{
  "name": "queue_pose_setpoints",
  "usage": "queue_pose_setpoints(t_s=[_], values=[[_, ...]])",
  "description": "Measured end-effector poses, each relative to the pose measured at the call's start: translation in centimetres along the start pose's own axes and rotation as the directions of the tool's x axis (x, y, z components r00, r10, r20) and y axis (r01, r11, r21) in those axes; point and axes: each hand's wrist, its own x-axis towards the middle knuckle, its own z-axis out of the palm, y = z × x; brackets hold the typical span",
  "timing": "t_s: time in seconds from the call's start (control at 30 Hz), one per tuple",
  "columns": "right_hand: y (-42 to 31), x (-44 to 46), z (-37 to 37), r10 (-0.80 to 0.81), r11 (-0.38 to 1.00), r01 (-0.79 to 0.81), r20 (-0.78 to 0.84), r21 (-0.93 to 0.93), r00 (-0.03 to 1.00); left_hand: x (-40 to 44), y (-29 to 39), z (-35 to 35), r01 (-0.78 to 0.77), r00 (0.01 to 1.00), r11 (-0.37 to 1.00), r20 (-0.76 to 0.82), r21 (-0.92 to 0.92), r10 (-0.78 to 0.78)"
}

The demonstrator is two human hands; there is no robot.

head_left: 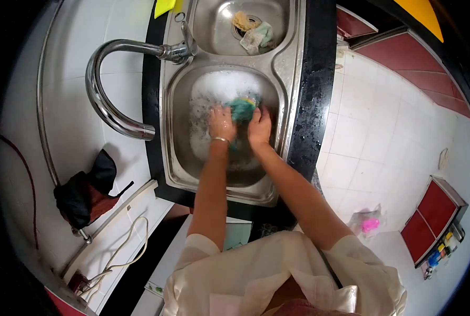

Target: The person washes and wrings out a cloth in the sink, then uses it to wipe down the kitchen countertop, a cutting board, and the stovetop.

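Both of my hands are in the soapy water of the near sink basin (176, 152). Between them is a wet green cloth (241, 109) with a yellow-orange patch along its upper edge, slightly blurred. My left hand (222, 124), with a bangle on its wrist, has its fingers curled at the cloth's left side. On the other side my right hand (259, 126) grips the cloth, its thumb toward the middle and its fingers partly hidden behind. White suds (227, 83) float thickest at the top and left of the basin.
A curved chrome faucet (100, 84) arches left of the basin. In the second basin (206, 31) lie a tan scrubber (244, 21) and a pale green-white cloth (257, 39) by the drain. Black wet counter (311, 116) borders the right. A dark cloth (87, 192) hangs on a pipe.
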Motion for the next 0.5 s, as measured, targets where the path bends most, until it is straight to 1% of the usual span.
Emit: queue_pose_setpoints(t_s=[0.03, 0.07, 0.1, 0.13, 0.17, 0.2, 0.23, 0.27, 0.3, 0.33, 0.37, 0.43, 0.47, 0.5], values=[[-0.8, -0.1, -0.3, 0.018, 0.999, -0.018, 0.006, 0.052, 1.000, 0.7, -0.2, -0.9, 0.013, 0.999, 0.990, 0.038, -0.140, -0.008], [-1.4, 0.0, -1.4, 0.155, 0.983, -0.166, 0.136, 0.077, 0.979, 1.6, -0.5, -2.0, 0.033, 0.997, 0.962, 0.075, -0.272, -0.013], [-1.9, 0.2, -1.5, 0.265, 0.959, -0.276, 0.140, 0.065, 0.954, 2.1, -0.7, -3.6, 0.054, 0.994, 0.915, 0.107, -0.400, -0.012], [-2.5, 0.3, -1.5, 0.372, 0.923, -0.382, 0.144, 0.052, 0.917, 1.5, -1.0, -5.2, -0.054, 0.997, 0.884, 0.030, -0.465, 0.076], [-3.0, 0.1, -1.9, 0.588, 0.739, -0.641, 0.264, 0.208, 0.764, 0.6, -1.4, -6.9, -0.165, 0.985, 0.839, -0.052, -0.519, 0.162], [-3.6, 0.3, -2.2, 0.643, 0.660, -0.719, 0.330, 0.220, 0.691, -0.3, -1.6, -8.8, -0.281, 0.959, 0.779, -0.143, -0.561, 0.244], [-3.9, 0.4, -2.3, 0.687, 0.574, -0.789, 0.396, 0.220, 0.610, -1.2, -1.8, -10.6, -0.338, 0.941, 0.722, -0.198, -0.604, 0.274], [-4.2, 0.4, -2.4, 0.716, 0.485, -0.849, 0.462, 0.210, 0.523, -2.3, -2.2, -12.4, -0.350, 0.934, 0.690, -0.177, -0.633, 0.311], [-3.9, 0.1, -2.3, 0.657, 0.460, -0.856, 0.559, 0.235, 0.507, -3.5, -2.2, -15.2, -0.362, 0.924, 0.657, -0.160, -0.661, 0.349], [-3.4, 0.0, -1.9, 0.648, 0.396, -0.890, 0.618, 0.226, 0.445, -4.8, -2.2, -17.6, -0.373, 0.910, 0.622, -0.142, -0.688, 0.389], [-3.0, 0.2, -1.3, 0.632, 0.334, -0.919, 0.673, 0.212, 0.385, -5.7, -2.1, -19.1, -0.397, 0.891, 0.534, -0.176, -0.747, 0.417], [-4.3, -0.6, -1.2, 0.578, 0.192, -0.963, 0.772, 0.187, 0.265, -7.1, -2.7, -21.6, -0.446, 0.844, 0.395, -0.231, -0.803, 0.484], [-4.7, -1.2, -1.2, 0.428, 0.243, -0.950, 0.857, 0.197, 0.287, -7.9, -3.0, -22.7, -0.467, 0.818, 0.319, -0.265, -0.825, 0.511], [-5.2, -2.3, -1.4, 0.269, 0.295, -0.932, 0.918, 0.210, 0.292, -9.1, -2.4, -24.2, -0.433, 0.833, 0.247, -0.280, -0.867, 0.477]])
